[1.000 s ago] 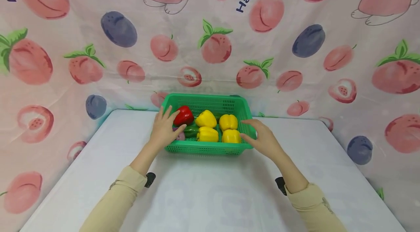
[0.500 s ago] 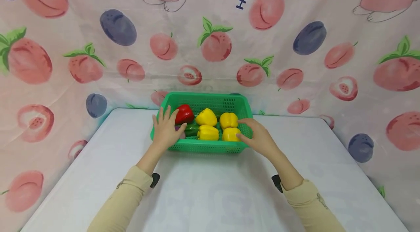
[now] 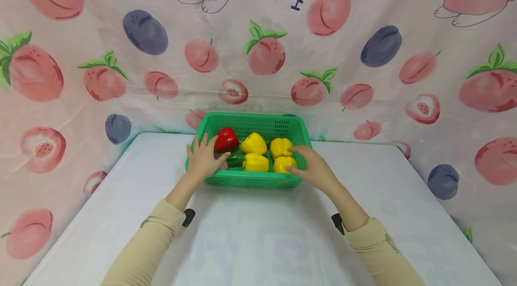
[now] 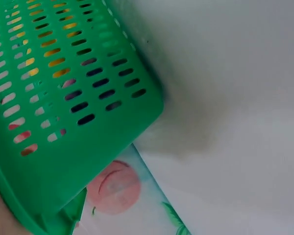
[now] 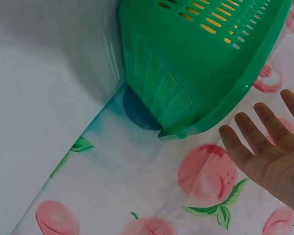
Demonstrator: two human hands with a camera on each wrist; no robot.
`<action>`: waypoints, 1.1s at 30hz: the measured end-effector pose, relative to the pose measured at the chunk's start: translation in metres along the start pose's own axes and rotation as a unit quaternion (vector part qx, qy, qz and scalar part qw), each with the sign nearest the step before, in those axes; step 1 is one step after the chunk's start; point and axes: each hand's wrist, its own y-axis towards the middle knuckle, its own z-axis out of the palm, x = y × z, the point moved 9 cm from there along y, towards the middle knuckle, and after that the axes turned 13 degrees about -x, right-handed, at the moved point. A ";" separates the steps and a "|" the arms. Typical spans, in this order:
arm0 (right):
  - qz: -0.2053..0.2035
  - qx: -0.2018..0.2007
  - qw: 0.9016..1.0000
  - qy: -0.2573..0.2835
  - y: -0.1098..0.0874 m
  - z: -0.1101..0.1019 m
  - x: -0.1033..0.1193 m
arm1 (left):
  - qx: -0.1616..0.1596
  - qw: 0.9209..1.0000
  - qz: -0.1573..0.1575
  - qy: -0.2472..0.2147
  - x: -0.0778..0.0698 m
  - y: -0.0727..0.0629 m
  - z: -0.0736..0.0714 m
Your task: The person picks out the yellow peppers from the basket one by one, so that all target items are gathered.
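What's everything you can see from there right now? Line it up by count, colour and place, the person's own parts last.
Basket: 1, green, at the table's far edge
Yellow bell peppers: 4, yellow, middle and right of the basket
Red bell pepper: 1, red, back left of the basket
Green vegetable: at least 1, green, left of a front yellow pepper
Purple item: at least 1, purple, front left of the basket, partly hidden
Table: 1, white, under the basket
Backdrop: pink, fruit-printed, behind the table
Wrist devices: 2, black, one by each cuff
Sleeves: 2, beige, both forearms
Left hand: 1, bare, basket's left end
Right hand: 1, bare, basket's right end
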 end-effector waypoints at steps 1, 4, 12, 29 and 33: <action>0.002 0.001 1.000 0.001 0.000 0.001 0.000 | 0.003 1.000 0.005 0.003 0.000 0.000 -0.001; 0.002 0.002 1.000 0.006 0.000 0.002 0.001 | 0.007 1.000 0.018 0.013 0.002 -0.001 -0.005; 0.010 0.008 1.000 0.003 0.004 0.010 0.004 | 0.028 0.999 0.030 0.023 0.016 -0.006 -0.005; 0.002 0.037 0.998 -0.051 0.019 0.031 0.005 | 0.033 0.999 0.025 0.008 0.015 -0.005 -0.001; -0.004 0.040 0.996 -0.078 0.023 0.036 0.006 | 0.031 0.999 0.023 0.005 0.015 -0.004 -0.002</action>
